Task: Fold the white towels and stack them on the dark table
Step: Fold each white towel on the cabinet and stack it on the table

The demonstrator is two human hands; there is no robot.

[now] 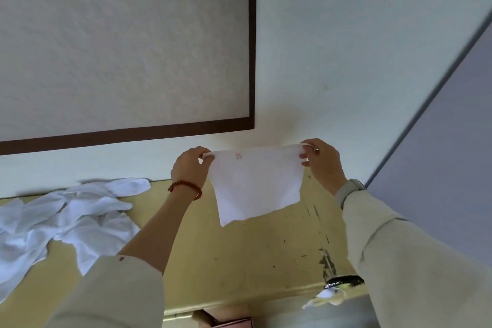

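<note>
The person holds one white towel (257, 184) up in the air above the yellowish table (239, 253), stretched between both hands in front of the pale wall. The left hand (190, 168) pinches the towel's upper left corner between thumb and fingertips; the right hand (323, 165) pinches the upper right corner the same way, so the top edge runs nearly taut while the rest hangs free over the table. It looks light, thin and limp: the lower edge droops and slants, so it will probably sag wherever it is not supported. Corners seem the best places to grip, since they keep the edges straight for a clean fold. A heap of unfolded towels (69, 218) lies on the table's left part. No dark table can be made out.
</note>
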